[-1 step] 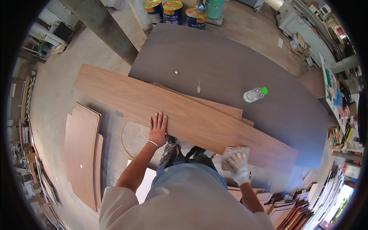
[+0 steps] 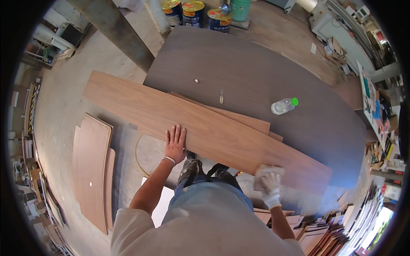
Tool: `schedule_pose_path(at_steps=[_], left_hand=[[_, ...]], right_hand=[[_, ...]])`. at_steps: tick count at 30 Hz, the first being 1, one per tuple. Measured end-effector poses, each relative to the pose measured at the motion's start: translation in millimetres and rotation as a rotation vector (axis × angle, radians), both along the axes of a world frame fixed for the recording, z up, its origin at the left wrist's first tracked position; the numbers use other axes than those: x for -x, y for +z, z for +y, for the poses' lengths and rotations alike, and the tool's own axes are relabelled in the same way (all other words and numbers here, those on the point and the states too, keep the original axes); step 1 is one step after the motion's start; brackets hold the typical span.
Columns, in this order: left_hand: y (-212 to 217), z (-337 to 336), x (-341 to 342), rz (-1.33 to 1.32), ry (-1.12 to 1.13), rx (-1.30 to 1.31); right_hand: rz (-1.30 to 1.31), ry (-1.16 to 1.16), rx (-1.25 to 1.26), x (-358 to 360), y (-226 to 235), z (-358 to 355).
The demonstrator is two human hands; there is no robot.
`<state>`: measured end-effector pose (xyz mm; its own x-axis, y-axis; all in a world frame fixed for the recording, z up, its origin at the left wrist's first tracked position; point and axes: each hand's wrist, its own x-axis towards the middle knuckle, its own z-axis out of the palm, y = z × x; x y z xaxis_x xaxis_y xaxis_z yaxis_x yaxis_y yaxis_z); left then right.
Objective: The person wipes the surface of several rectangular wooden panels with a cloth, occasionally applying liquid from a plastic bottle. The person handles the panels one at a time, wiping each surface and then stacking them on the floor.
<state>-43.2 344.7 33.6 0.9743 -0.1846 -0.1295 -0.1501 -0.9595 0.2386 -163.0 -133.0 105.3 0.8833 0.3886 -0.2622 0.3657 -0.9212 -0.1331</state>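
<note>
Pressing left hand (image 2: 175, 144) flat, fingers spread, holding nothing, on near edge of long wood veneer sheet (image 2: 205, 128). Gripping crumpled rag (image 2: 265, 173) w/ gloved right hand (image 2: 270, 191), fingers curled round it, on sheet's right end. Sheet lying across dark board (image 2: 256, 72); plastic bottle (image 2: 283, 106) lying on board beyond.

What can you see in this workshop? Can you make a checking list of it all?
Surface: big dark panel lying flat on a dusty concrete floor.
Job's things: long reddish wood plank laid across the panel's near edge; pale cloth.
Clutter: clear bottle with green cap on the panel; curved wood pieces on the floor; paint tins; green bucket.
Grips: left hand bare, pressed flat on the plank; right hand gloved, holding the cloth on the plank.
Cables: nothing seen.
Surroundings: stacked wood offcuts at lower right; cluttered benches at right.
</note>
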Motion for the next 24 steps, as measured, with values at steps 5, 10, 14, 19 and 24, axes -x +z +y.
schedule_pose_path(at_steps=[5, 10, 14, 19, 24], left_hand=[[-8.3, -3.8, 0.2, -0.028, 0.010, -0.096], [-7.6, -1.6, -4.1, 0.008, -0.012, -0.082], [-9.3, 3.3, -1.6, 0.105, -0.037, -0.087], [-8.9, 7.3, -2.2, 0.142, -0.123, -0.070], [-12.5, 18.1, -6.1, 0.151, -0.322, -0.062]], right_hand=[[-0.166, -1.179, -0.391, 77.7, -97.2, -159.1], [-0.289, -0.964, -0.433, -41.2, -126.8, -144.4], [-0.206, -0.426, 0.190, -147.0, -103.8, 28.3], [-0.282, -0.090, -0.213, -236.1, -99.6, 206.3], [-0.214, 0.020, -0.348, -306.6, -84.3, 391.9]])
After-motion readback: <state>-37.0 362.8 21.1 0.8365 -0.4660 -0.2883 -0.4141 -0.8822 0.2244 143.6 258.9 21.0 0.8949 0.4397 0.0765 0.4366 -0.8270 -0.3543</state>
